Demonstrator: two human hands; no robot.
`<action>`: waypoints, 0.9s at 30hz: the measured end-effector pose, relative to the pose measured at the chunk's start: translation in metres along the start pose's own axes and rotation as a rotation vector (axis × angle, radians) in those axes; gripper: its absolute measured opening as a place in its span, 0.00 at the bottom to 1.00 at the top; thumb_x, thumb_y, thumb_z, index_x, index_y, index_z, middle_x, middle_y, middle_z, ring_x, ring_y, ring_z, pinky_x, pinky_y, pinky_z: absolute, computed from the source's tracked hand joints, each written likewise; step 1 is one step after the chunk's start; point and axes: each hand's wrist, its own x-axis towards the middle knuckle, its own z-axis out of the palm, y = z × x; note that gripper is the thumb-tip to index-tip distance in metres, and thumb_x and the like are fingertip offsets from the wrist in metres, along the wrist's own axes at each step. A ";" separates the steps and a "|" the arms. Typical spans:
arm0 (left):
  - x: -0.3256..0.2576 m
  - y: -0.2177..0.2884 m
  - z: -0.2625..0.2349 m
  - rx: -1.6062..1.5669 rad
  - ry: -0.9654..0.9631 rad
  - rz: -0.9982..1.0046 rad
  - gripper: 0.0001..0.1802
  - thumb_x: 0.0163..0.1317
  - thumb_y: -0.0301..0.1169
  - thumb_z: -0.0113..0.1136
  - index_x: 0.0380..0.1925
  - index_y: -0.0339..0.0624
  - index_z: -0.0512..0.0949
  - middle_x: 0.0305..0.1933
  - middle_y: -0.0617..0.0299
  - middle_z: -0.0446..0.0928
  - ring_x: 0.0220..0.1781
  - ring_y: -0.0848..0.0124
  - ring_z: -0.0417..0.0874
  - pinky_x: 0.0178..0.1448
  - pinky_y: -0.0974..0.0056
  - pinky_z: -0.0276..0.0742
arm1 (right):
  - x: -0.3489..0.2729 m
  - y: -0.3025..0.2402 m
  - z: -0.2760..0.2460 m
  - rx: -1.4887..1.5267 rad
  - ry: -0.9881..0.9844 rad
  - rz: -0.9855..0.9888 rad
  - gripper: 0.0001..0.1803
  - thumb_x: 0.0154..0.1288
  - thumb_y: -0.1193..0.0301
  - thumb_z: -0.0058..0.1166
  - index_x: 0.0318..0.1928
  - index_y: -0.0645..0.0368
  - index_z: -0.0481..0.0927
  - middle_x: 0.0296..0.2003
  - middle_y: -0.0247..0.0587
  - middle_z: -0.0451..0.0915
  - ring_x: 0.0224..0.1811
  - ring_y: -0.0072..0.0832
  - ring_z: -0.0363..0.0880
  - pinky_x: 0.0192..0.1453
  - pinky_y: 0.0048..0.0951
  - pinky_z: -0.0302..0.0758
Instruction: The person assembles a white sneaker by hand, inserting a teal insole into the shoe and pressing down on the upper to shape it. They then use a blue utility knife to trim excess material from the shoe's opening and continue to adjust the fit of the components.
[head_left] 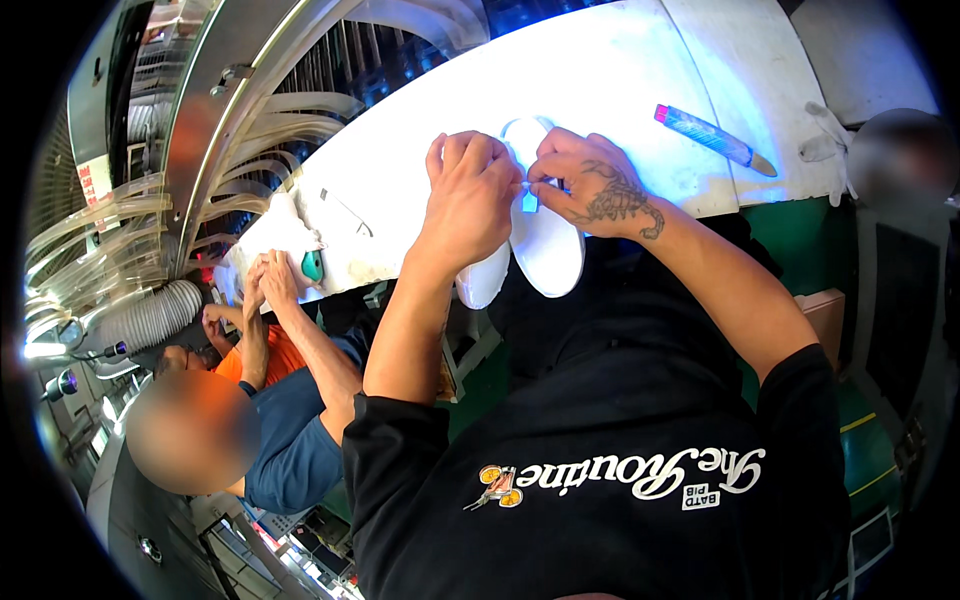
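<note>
— At the near edge of the white table [640, 90], what's pinched? 
— Both hands meet over a white shoe sole [548, 250] that overhangs the edge. The left hand [470, 195] and right hand [590, 185] close fingertips on something tiny; I cannot tell what.
— Room around them?
— Open tabletop beyond; a pen-like tool [712, 138] lies well to the right. A co-worker's hands [262, 285] work farther left.
— Hidden?
— A second sole [485, 282] sits partly under the left wrist.

Black short-sleeved T-shirt [600, 470], white script lettering and a small orange-yellow graphic on the front. Forearms bare. Right hand [590, 185]: dark tattoo across its back to the wrist. Left hand [470, 195]: unmarked, no rings or gloves.
</note>
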 end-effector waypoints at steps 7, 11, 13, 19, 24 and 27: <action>-0.006 -0.004 -0.001 0.006 0.009 -0.001 0.09 0.58 0.23 0.73 0.39 0.41 0.86 0.56 0.55 0.78 0.67 0.50 0.73 0.77 0.43 0.63 | 0.003 0.004 0.000 0.014 -0.055 -0.004 0.11 0.71 0.63 0.68 0.50 0.50 0.90 0.51 0.33 0.81 0.55 0.32 0.82 0.64 0.40 0.74; -0.016 -0.002 -0.013 0.058 0.078 -0.047 0.18 0.56 0.27 0.77 0.48 0.44 0.85 0.64 0.53 0.77 0.71 0.46 0.72 0.77 0.42 0.64 | -0.003 0.010 0.004 -0.069 0.023 -0.095 0.16 0.71 0.64 0.67 0.56 0.51 0.89 0.52 0.36 0.81 0.54 0.34 0.82 0.63 0.39 0.76; -0.022 -0.005 -0.015 0.043 0.069 -0.080 0.22 0.55 0.28 0.78 0.51 0.46 0.83 0.68 0.53 0.76 0.73 0.45 0.71 0.77 0.41 0.64 | -0.004 0.009 0.008 -0.079 0.038 -0.093 0.18 0.71 0.65 0.67 0.58 0.52 0.88 0.53 0.37 0.81 0.53 0.35 0.82 0.62 0.39 0.76; -0.016 0.005 -0.002 0.120 0.095 -0.058 0.18 0.56 0.32 0.79 0.46 0.44 0.88 0.70 0.50 0.76 0.78 0.43 0.68 0.80 0.38 0.63 | -0.001 -0.001 0.004 -0.134 0.036 -0.030 0.13 0.71 0.63 0.66 0.53 0.51 0.88 0.53 0.38 0.82 0.52 0.38 0.87 0.63 0.42 0.81; -0.002 0.011 0.006 0.142 0.040 -0.078 0.09 0.57 0.31 0.77 0.37 0.42 0.91 0.70 0.49 0.78 0.79 0.43 0.67 0.82 0.37 0.61 | 0.002 -0.005 0.009 -0.149 0.086 0.006 0.08 0.71 0.64 0.66 0.45 0.51 0.87 0.49 0.39 0.84 0.43 0.39 0.88 0.54 0.42 0.84; -0.003 0.010 0.002 0.067 -0.001 -0.064 0.07 0.59 0.31 0.75 0.35 0.41 0.92 0.70 0.48 0.78 0.79 0.42 0.66 0.83 0.37 0.59 | -0.001 -0.004 0.016 -0.177 0.180 -0.020 0.06 0.70 0.64 0.66 0.42 0.51 0.87 0.47 0.39 0.83 0.39 0.40 0.88 0.48 0.41 0.85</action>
